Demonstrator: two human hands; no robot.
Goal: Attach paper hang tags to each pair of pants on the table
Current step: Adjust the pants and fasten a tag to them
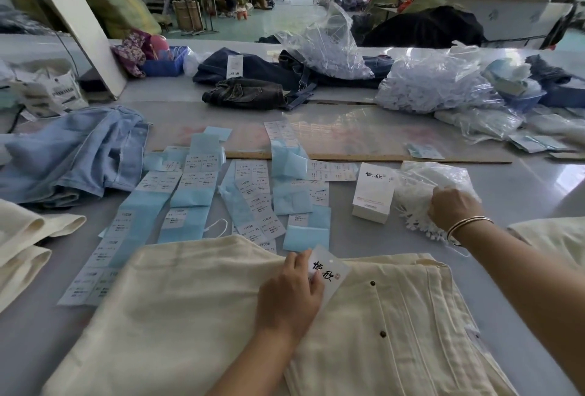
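Note:
Cream pants (196,316) lie flat on the table in front of me, waistband at the right with dark buttons. My left hand (289,294) holds a white paper hang tag (330,272) with black characters against the pants near the waistband. My right hand (454,208) reaches into a clear plastic bag (433,180) and grips a bunch of white plastic tag fasteners (418,218). A stack of the same white hang tags (373,193) stands just left of that bag.
Strips of size stickers on blue backing (196,193) cover the table's middle. Light blue jeans (72,155) lie at the left, dark jeans (250,88) at the back, more cream pants (22,237) at the left edge. Bags of fasteners (433,82) sit back right. A wooden ruler (411,159) crosses the table.

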